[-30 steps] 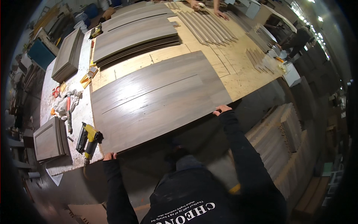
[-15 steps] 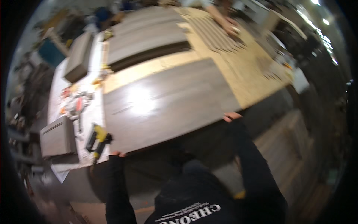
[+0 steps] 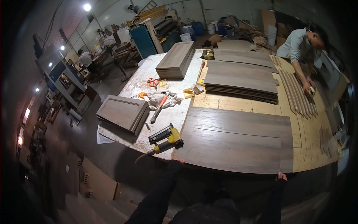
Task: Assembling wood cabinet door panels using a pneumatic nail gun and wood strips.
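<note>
A flat grey-brown wood panel [image 3: 238, 142] lies on the near side of the bench, one long edge toward me. My left hand [image 3: 179, 160] is at its near left corner, fingertips over the edge. Toward the near right end, my right hand [image 3: 282, 176] grips the same edge with fingers curled. The undersides of both hands are hidden. Just beyond my left hand, a yellow and black nail gun [image 3: 167, 140] rests on the white board with its hose hanging off the bench.
Behind the panel stands a stack of similar panels [image 3: 242, 78]. Framed door panels [image 3: 123, 112] are piled at left, with another stack [image 3: 176, 59] farther back. A hammer [image 3: 159, 108] lies on a rag. At right, a co-worker [image 3: 298, 48] handles thin wooden strips [image 3: 296, 91].
My view has swung left and lifted, showing more of the workshop and the co-worker. Both hands stay on the panel's near edge.
</note>
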Motion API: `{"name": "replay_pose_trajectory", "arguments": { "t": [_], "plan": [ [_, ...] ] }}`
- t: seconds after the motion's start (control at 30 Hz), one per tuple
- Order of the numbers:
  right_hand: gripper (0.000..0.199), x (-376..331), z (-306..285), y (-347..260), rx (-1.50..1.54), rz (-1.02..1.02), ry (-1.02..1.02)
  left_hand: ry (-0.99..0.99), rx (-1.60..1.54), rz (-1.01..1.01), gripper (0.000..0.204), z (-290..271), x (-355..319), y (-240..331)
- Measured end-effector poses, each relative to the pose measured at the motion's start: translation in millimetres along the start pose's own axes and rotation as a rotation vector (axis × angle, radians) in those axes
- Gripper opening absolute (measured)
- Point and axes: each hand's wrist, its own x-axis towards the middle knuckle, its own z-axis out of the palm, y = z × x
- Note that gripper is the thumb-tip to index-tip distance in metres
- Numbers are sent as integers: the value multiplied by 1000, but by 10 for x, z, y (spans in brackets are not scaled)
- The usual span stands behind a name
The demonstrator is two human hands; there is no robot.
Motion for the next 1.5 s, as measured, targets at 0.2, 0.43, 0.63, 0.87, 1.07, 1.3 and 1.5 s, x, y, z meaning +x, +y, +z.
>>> {"name": "replay_pose_trajectory", "arguments": {
  "t": [0.2, 0.43, 0.63, 0.87, 1.07, 1.3, 1.5],
  "plan": [
    [13, 208, -213, 189, -238, -258, -3, 46, 83, 71, 36, 76, 12, 129],
    [48, -117, -168, -514, -795, -544, -160, 40, 521, 477, 46, -5, -103, 181],
    [56, -263, 48, -805, -906, -569, -115, 104, 337, 408, 53, 45, -179, 257],
    [61, -284, 193, -821, -909, -451, -47, 326, 352, 570, 51, 70, 0, 48],
    [68, -327, 166, -832, -943, -415, -9, 327, 306, 580, 42, 116, -59, 1],
    [64, -388, 124, -851, -932, -368, -6, 346, 361, 597, 36, 125, -169, 128],
    [41, -370, 105, -551, -595, -388, 29, 208, -159, 361, 35, 194, 10, -197]
  ]
}}
